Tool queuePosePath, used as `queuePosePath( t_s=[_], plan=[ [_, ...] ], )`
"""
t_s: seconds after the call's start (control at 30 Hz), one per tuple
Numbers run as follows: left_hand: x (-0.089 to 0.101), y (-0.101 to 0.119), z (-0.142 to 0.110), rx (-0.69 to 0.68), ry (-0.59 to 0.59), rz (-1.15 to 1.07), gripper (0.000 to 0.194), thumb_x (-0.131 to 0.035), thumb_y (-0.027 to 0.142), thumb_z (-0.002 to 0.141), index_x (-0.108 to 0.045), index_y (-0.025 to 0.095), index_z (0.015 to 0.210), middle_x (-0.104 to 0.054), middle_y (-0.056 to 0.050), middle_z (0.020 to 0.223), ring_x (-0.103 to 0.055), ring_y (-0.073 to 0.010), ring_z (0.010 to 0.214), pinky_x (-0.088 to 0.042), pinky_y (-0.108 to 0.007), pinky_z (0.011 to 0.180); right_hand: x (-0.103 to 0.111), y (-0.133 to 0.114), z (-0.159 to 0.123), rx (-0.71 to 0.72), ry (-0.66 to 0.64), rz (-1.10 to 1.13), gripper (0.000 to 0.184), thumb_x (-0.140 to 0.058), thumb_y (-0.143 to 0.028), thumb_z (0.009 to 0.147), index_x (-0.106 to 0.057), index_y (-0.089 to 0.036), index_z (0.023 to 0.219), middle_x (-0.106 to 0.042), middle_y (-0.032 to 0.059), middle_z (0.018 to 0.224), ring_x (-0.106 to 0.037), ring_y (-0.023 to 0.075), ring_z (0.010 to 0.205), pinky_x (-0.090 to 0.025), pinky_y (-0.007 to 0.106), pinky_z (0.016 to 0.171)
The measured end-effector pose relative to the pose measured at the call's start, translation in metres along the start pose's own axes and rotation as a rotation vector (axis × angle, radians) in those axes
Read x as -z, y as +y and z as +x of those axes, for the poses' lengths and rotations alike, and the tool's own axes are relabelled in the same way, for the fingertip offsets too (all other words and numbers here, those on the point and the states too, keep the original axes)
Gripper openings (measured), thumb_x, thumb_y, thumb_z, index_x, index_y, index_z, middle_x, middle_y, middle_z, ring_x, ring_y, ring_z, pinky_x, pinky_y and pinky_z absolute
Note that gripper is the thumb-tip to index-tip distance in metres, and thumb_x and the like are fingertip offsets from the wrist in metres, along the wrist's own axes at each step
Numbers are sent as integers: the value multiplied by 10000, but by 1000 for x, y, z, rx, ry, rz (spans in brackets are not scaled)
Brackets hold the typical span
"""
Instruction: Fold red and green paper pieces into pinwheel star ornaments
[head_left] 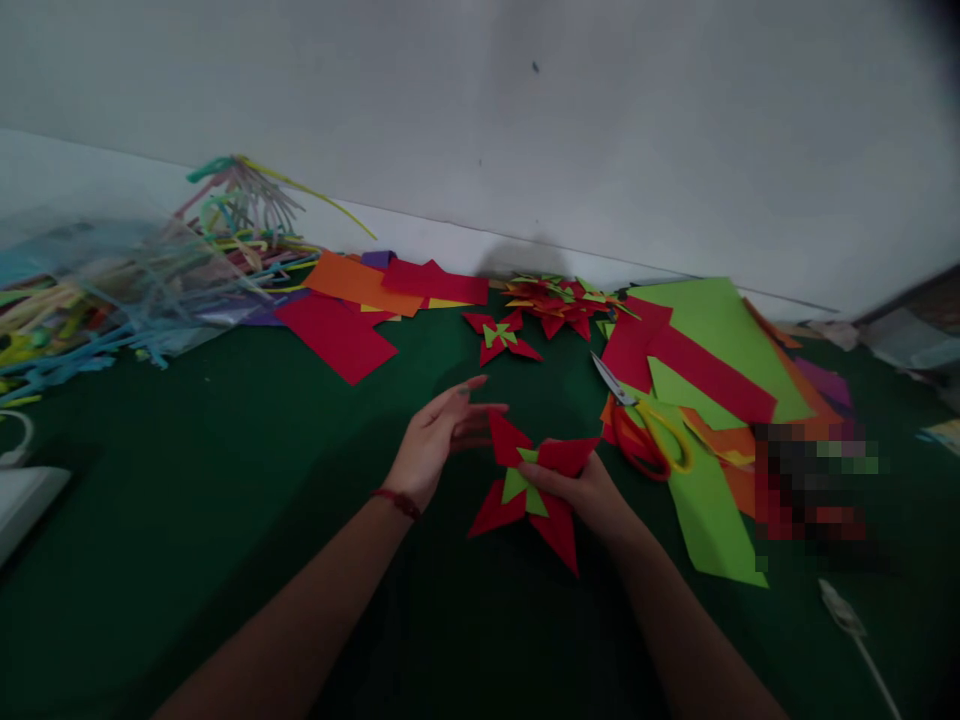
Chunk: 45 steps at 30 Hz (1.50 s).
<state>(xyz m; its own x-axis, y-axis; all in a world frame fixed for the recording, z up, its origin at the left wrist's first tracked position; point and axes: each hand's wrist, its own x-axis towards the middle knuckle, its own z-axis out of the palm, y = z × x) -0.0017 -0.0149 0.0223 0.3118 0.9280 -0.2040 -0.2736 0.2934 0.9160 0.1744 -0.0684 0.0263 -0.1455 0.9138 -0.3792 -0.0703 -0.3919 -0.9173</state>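
Note:
My right hand (589,490) grips a red paper flower (551,528) with a smaller green piece (516,487) at its middle. The thumb lies on top, across the green piece, and the other fingers are hidden beneath. Just left of the flower is my left hand (439,432), fingers stretched out and apart, with nothing in it. A red band circles that wrist. Beyond the hands, a similar red and green flower (501,337) lies flat on the dark green table (247,530). Behind it sits a pile of such flowers (562,300).
Scissors (649,430) with red and yellow handles lie to the right, on green and red paper sheets (720,535). More coloured sheets (337,335) lie at the back left. Pipe cleaners (255,205) and a clear plastic bag (142,265) fill the far left. A white cable (851,620) runs at right.

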Motion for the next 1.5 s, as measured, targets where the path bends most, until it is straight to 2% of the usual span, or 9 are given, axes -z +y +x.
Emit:
queuePosePath(
  t_s=[0.1, 0.2, 0.3, 0.5, 0.63, 0.73, 1.17, 1.37, 1.5],
  plan=[
    [-6, -7, -1, 67, -47, 140, 397, -515, 432, 764, -562, 149, 1038, -644, -106, 938, -607, -208, 837, -486, -308, 680, 0, 3, 4, 51, 80, -9, 259, -698, -342, 630, -615, -156, 789, -677, 64, 818, -634, 222, 763, -502, 343, 689],
    [-9, -14, -3, 17, -87, 355, 252, -595, 352, 713, -608, 146, 858, -640, -76, 896, -590, -195, 849, -466, -284, 718, 0, 11, 9, 93, 172, -14, 281, -694, -369, 628, -626, -164, 808, -681, 65, 840, -634, 225, 783, -506, 338, 687],
    [-8, -15, -3, -5, -132, 421, 184, -587, 309, 717, -608, 161, 823, -642, -54, 865, -592, -183, 819, -465, -284, 713, 0, 17, 13, 88, 185, -41, 272, -653, -402, 668, -630, -178, 822, -683, 46, 828, -636, 211, 763, -502, 322, 661],
    [-3, -13, -1, 50, -62, 405, 204, -617, 306, 691, -608, 172, 846, -653, -57, 863, -604, -189, 810, -479, -296, 706, 13, 15, 16, 176, 272, -105, 272, -596, -447, 712, -616, -190, 799, -663, 22, 788, -609, 181, 720, -476, 281, 623],
    [-6, -18, -3, 146, -182, 230, 292, -654, 279, 668, -606, 186, 941, -655, -65, 968, -608, -195, 877, -481, -314, 759, 15, 16, 17, 248, 278, -187, 261, -604, -434, 710, -616, -184, 783, -649, 30, 752, -591, 177, 694, -465, 281, 605],
    [-8, -22, -5, 198, -195, 215, 240, -655, 292, 672, -630, 162, 872, -676, -70, 919, -628, -191, 815, -492, -309, 734, 9, 17, 15, 240, 259, -193, 254, -609, -427, 707, -616, -188, 793, -648, 26, 781, -589, 177, 717, -460, 280, 618],
    [-7, -22, -7, 181, -181, 273, 226, -662, 304, 669, -646, 138, 820, -688, -80, 861, -639, -193, 770, -515, -311, 704, 9, 16, 13, 224, 317, -342, 284, -549, -454, 745, -611, -181, 699, -559, -8, 611, -492, 121, 540, -376, 237, 469],
    [-6, -21, -5, 175, -173, 301, 228, -666, 305, 664, -648, 135, 815, -689, -70, 854, -639, -194, 777, -515, -299, 700, 13, 13, 14, 277, 373, -390, 326, -559, -454, 738, -515, -182, 564, -503, -33, 498, -454, 100, 474, -351, 225, 459],
    [-7, -19, -6, 194, -174, 275, 235, -669, 304, 661, -646, 130, 818, -687, -78, 872, -638, -194, 784, -511, -298, 704, 13, 12, 14, 260, 284, -355, 311, -541, -450, 754, -522, -179, 601, -482, -37, 519, -444, 97, 488, -328, 221, 460]
  ],
)
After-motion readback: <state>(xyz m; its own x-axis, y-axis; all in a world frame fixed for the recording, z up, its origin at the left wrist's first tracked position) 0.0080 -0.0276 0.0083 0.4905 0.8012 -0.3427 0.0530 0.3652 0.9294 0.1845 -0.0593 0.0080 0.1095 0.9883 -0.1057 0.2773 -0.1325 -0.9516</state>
